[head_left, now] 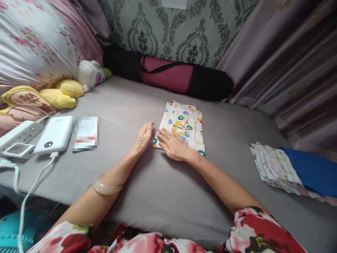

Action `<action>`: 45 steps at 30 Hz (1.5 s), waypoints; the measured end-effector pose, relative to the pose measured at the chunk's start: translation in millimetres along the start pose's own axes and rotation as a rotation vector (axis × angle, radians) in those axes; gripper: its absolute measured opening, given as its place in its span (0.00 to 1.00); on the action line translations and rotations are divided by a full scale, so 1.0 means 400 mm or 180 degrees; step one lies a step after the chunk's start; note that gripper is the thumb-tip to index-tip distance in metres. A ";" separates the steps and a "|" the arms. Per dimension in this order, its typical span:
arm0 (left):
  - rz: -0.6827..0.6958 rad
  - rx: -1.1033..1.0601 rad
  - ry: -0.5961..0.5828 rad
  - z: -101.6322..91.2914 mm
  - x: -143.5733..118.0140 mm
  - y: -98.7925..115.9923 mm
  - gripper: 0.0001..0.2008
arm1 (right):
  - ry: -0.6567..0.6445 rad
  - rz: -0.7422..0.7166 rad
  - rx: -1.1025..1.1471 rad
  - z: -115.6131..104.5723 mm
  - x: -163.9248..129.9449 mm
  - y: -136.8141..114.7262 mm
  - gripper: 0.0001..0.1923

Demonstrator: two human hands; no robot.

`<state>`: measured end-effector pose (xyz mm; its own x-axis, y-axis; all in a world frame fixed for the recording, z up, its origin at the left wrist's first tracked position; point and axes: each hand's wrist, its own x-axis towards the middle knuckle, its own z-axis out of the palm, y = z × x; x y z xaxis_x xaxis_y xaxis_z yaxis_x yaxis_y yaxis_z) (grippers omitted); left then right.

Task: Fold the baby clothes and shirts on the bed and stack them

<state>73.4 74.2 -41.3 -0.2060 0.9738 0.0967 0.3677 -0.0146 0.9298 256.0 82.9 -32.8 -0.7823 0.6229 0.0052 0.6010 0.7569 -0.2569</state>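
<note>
A white cloth garment (181,121) printed with colourful figures lies folded on the grey bed sheet (168,196), with smaller folded flaps on top. My right hand (173,144) rests flat on its near left part, fingers stretched out and holding nothing. Just left of the cloth, my left hand (143,137) stands on its edge on the sheet, palm turned toward the garment and fingers extended. A small gap shows between that hand and the cloth. Whether the cloth is a top or trousers cannot be made out.
A stack of folded cloths (276,168) lies at right beside a blue folded cloth (310,168). On the left are a white power bank (54,135), a power strip (21,135), a blurred card (85,133) and plush toys (63,93). A black and pink bag (165,75) lies along the wall.
</note>
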 end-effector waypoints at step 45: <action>0.1087 0.2909 -0.0944 0.150 -0.010 0.015 0.31 | 0.0780 0.2329 -0.0071 -0.013 -0.105 0.080 0.33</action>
<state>130.8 83.7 -57.3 0.2269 0.9689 0.0987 0.9421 -0.2441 0.2301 309.0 82.0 -36.3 -0.1274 0.9903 0.0559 0.9563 0.1376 -0.2578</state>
